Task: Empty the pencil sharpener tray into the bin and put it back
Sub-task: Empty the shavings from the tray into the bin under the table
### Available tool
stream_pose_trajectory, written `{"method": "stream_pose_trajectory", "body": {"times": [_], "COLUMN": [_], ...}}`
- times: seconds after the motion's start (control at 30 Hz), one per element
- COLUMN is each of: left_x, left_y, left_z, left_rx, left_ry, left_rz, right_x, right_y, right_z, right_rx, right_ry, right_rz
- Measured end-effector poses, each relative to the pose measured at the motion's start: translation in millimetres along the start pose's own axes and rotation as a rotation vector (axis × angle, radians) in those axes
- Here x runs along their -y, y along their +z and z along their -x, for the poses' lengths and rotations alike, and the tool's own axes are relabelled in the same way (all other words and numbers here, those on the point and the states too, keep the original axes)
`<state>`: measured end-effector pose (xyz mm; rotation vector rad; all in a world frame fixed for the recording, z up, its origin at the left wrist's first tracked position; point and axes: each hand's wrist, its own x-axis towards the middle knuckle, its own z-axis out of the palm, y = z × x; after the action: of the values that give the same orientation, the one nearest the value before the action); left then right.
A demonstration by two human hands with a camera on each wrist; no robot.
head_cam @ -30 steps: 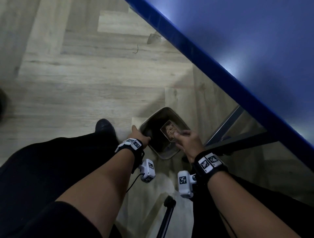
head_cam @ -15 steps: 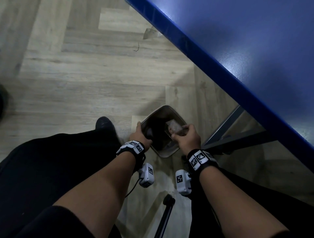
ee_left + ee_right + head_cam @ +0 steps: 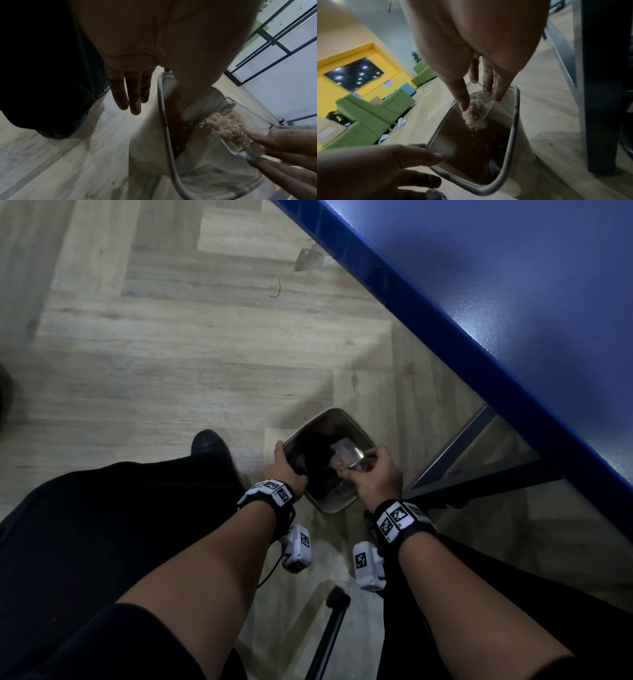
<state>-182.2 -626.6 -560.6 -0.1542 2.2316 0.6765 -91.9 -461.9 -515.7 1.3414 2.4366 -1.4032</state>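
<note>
A beige bin with a grey rim (image 3: 334, 506) stands on the floor beside my feet. My left hand (image 3: 287, 460) grips its near-left rim (image 3: 160, 94), thumb inside and fingers (image 3: 132, 97) straight down the outside. My right hand (image 3: 363, 463) pinches the clear sharpener tray (image 3: 346, 451) at its end and holds it tipped over the bin's opening. Brown shavings (image 3: 472, 115) slide from the tray's (image 3: 479, 94) low edge and fall into the dark inside of the bin (image 3: 515, 121). In the left wrist view the tray (image 3: 254, 119) still has a heap of shavings (image 3: 226, 125) in it.
A blue table top (image 3: 513, 302) overhangs the right side, with its grey metal frame (image 3: 455, 446) just right of the bin. My dark shoe (image 3: 209, 443) is left of the bin; a black pole (image 3: 329, 635) stands near my legs. Green sofas (image 3: 368, 115) are far off.
Both hands have come lower over the bin. The tray, which lay level with shavings facing up, is now tipped forward and shavings pour out of it.
</note>
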Motion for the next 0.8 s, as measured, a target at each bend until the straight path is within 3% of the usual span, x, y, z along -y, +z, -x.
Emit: {"method": "stream_pose_trajectory", "body": {"times": [0.67,0.8], "left_x": [1,5], "left_y": [2,-4], "left_z": [3,1], "left_rx": [0.039,0.048], "left_ry": [-0.009,-0.019], "left_rz": [0.032,0.089], "right_x": [7,10], "right_y": [11,14], "right_z": [10,17], "right_rx": [-0.047,0.031], "right_ry": [-0.072,-0.124], "right_rz": [0.165,0.262]}}
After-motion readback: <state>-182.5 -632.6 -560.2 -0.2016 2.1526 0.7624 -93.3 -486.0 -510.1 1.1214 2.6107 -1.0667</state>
